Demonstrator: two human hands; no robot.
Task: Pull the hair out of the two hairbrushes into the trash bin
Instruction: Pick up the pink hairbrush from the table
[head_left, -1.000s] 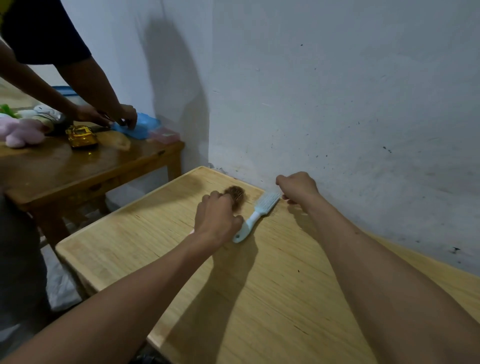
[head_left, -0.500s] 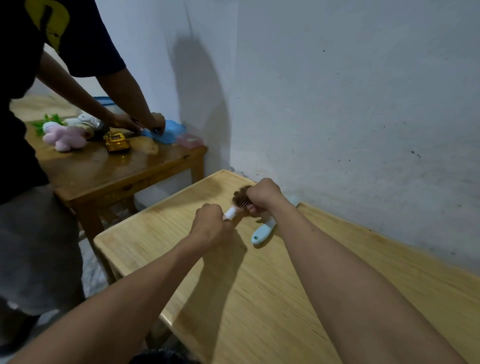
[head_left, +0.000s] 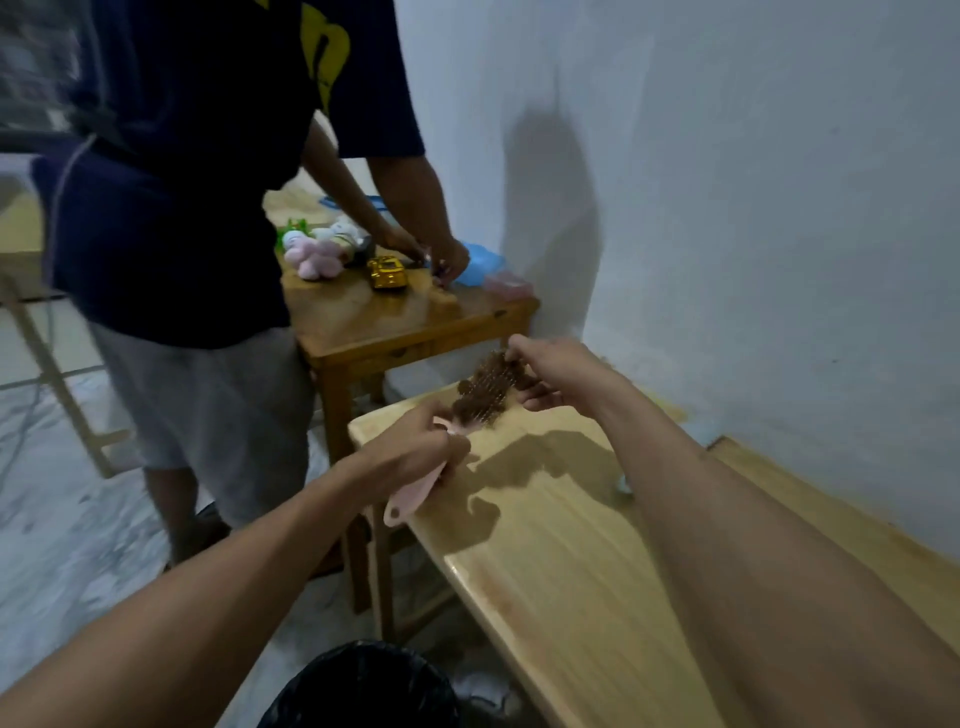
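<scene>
My left hand (head_left: 415, 452) grips the handle of a pink hairbrush (head_left: 413, 499), held up over the left end of the light wooden table (head_left: 550, 561). The brush head is covered with a clump of brown hair (head_left: 485, 389). My right hand (head_left: 556, 371) pinches the top of that hair clump with thumb and fingers. A trash bin lined with a black bag (head_left: 363, 686) stands on the floor below, beside the table's near left edge. The second, light-blue hairbrush is almost fully hidden behind my right forearm; only a sliver (head_left: 622, 486) shows on the table.
Another person in a dark shirt and grey shorts (head_left: 197, 249) stands close on the left, hands on a darker wooden table (head_left: 395, 322) with plush toys, a yellow toy car and a blue object. A white wall runs along the right. Pale tiled floor lies at left.
The pink brush has been lifted off the table toward its left end. My right hand left the blue brush and now grips the hair. The view swung left and down, revealing the bin.
</scene>
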